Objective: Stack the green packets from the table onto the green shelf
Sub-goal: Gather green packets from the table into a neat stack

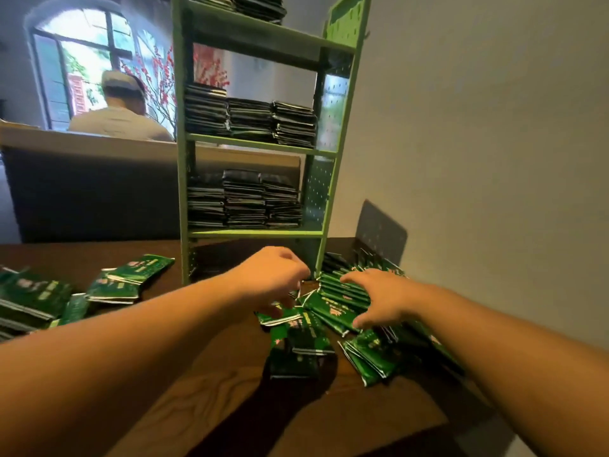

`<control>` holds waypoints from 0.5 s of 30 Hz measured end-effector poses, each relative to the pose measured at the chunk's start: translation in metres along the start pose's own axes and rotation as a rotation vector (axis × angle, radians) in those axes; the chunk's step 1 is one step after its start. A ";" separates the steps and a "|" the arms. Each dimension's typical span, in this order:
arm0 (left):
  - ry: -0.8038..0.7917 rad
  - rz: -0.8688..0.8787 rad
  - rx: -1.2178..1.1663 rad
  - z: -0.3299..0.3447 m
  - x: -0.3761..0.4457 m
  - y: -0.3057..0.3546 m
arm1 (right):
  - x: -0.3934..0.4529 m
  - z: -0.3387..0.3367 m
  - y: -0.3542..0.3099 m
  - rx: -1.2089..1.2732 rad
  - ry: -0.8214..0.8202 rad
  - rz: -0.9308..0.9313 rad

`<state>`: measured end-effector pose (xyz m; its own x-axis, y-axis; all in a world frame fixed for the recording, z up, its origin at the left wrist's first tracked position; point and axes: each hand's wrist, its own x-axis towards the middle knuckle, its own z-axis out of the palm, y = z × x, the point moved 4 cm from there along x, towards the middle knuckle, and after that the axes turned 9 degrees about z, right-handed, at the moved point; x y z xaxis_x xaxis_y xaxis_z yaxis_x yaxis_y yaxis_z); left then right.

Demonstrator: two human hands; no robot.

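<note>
A heap of green packets (pixel 329 311) lies on the dark wooden table (pixel 214 384) at the foot of the green shelf (pixel 257 145). My left hand (pixel 273 278) reaches into the heap's left side with its fingers curled down onto the packets; whether it holds one is hidden. My right hand (pixel 375 295) lies spread on top of the heap, fingers straight, thumb at the near side. Stacks of packets (pixel 244 199) fill the lower shelf board, and more stacks (pixel 250 120) sit on the board above.
More green packets (pixel 115 282) lie scattered on the table's left side. A grey perforated panel (pixel 380 232) leans on the wall behind the heap. A person sits with their back turned beyond a counter (pixel 85 143) at the rear left.
</note>
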<state>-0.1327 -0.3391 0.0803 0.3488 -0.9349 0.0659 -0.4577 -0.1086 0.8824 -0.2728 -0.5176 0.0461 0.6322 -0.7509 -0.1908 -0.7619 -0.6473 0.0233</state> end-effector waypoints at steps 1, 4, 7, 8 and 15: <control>-0.052 0.057 0.205 0.005 0.000 -0.009 | 0.006 0.009 -0.001 -0.010 -0.014 0.001; -0.211 0.143 0.742 0.020 -0.001 -0.037 | 0.027 0.025 -0.005 -0.024 -0.044 0.014; -0.282 0.166 0.888 0.029 -0.001 -0.057 | 0.046 0.032 -0.007 -0.018 -0.077 0.038; -0.306 0.183 0.910 0.033 -0.002 -0.062 | 0.050 0.033 -0.006 -0.028 -0.082 0.036; -0.350 0.257 1.037 0.050 -0.010 -0.088 | 0.071 0.033 -0.014 -0.076 -0.109 -0.048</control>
<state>-0.1371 -0.3376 -0.0212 -0.0282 -0.9957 -0.0880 -0.9990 0.0251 0.0364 -0.2215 -0.5577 -0.0003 0.6456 -0.7029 -0.2986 -0.7154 -0.6934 0.0854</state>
